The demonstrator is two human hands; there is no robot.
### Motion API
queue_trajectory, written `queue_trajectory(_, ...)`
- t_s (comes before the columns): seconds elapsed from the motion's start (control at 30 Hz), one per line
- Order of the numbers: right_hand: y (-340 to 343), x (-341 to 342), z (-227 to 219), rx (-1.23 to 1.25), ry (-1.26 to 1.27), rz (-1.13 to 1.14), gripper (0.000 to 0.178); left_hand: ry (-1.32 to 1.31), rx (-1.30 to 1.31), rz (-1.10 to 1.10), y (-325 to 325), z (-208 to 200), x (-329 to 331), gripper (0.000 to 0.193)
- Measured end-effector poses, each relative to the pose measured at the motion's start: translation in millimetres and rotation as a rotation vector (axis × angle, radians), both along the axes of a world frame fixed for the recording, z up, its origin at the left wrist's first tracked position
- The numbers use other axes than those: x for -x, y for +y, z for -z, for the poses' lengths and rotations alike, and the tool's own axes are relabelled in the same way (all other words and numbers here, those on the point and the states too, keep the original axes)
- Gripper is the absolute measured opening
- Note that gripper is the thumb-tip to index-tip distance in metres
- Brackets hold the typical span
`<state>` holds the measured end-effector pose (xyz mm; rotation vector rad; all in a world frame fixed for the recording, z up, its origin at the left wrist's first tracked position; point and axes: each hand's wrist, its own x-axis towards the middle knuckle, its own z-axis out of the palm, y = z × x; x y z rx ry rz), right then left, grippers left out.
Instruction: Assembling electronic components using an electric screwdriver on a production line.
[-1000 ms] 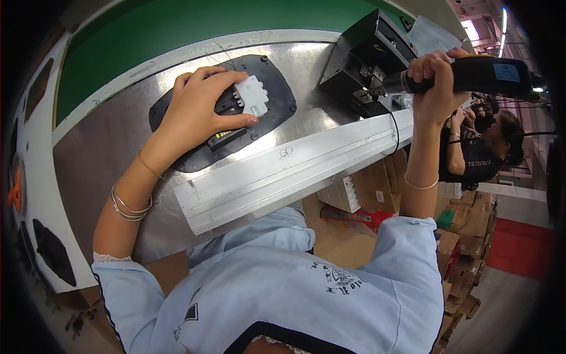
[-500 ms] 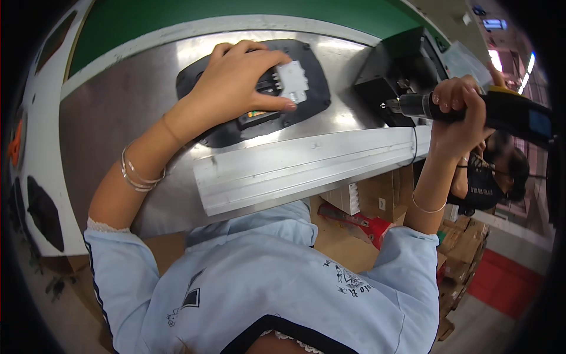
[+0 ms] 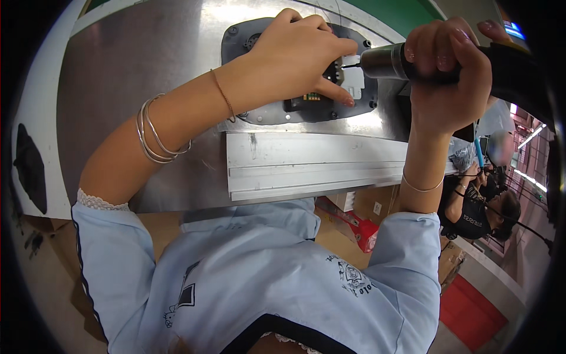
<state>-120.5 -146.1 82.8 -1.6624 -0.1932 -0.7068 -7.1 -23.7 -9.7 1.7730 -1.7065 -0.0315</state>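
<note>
A dark grey plastic housing (image 3: pixel 236 53) with rounded corners lies on the metal worktop (image 3: pixel 130 76). My left hand (image 3: pixel 298 56) reaches over it, thumb and index finger on either side of a small pale grey plastic piece (image 3: pixel 356 82) seated in the housing. A strip of gold-coloured contacts (image 3: pixel 312 96) shows below the palm. My right hand (image 3: pixel 451 76) is wrapped round a powered screwdriver (image 3: pixel 384 62) held sideways. Its thin bit points left and meets the pale piece near my left index fingertip; whether a screw sits there I cannot make out.
A long ribbed aluminium rail (image 3: pixel 318 159) runs along the near edge of the worktop. Beyond my right forearm, another person (image 3: pixel 474 212) in black sits at work. Under the bench are a cardboard box (image 3: pixel 380 203) and a red object (image 3: pixel 367 233).
My right hand has brought the screwdriver left, from beside the black box to the pale piece. The view has shifted, so the housing appears further right. My left hand keeps its hold.
</note>
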Motion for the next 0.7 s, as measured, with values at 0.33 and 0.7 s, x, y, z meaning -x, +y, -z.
queue_trajectory(0.33,5,-9,9,-0.005,0.055,0.026,0.025,0.104,-0.364,0.102,17,-42,-11,0.058)
queue_trajectory(0.7,14,-27,23,-0.027,0.085,-0.019,0.022,0.083,-0.305,0.071,20,-31,-10,0.061)
